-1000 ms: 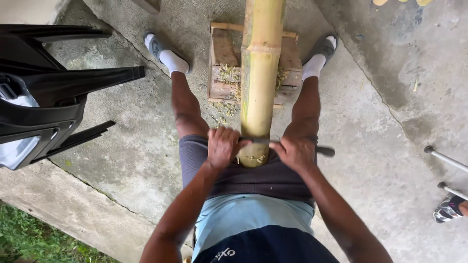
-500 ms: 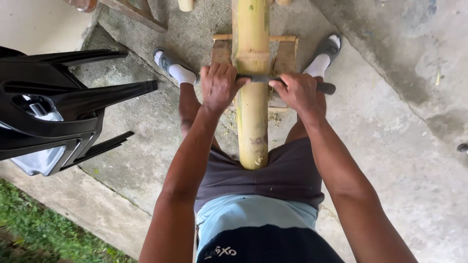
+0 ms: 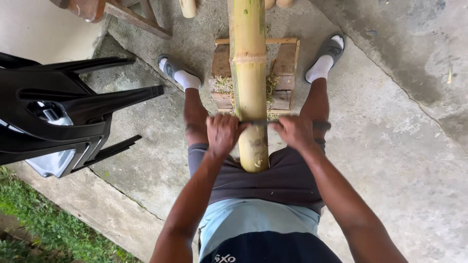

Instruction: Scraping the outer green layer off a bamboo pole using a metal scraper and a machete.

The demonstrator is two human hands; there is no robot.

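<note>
Here, one bamboo pole (image 3: 248, 83), thick, yellow-green, ringed by a raised joint partway up: its long axis runs straight away from the person, near end resting between the thighs, far end passing out of the top of the view. It lies across a small wooden stand (image 3: 288, 63) on the concrete floor (image 3: 390, 146), with pale shavings caught on the slats on both sides. One dark metal blade (image 3: 265, 123), narrow, set crosswise on top of the pole, at a right angle to its length, close to the near end. Left hand (image 3: 222, 134): just to the left of the pole, fingers (image 3: 229, 141) curled tight around that end of the blade, knuckles up. Right hand (image 3: 294, 132): just to the right of the pole, fingers likewise wrapped shut around the other end, a short dark tip sticking out past the fist. The two hands sit level with each other and equally near the pole, one on each side, touching or almost touching it. Legs straddle the pole, feet in white socks and grey sandals (image 3: 331, 48) planted beside the stand. Also present: black plastic chairs (image 3: 63, 117), stacked and tipped on their side at left; a strip of grass (image 3: 39, 229) at the lower left corner; ends of wooden furniture and cut pole pieces at the top edge.
</note>
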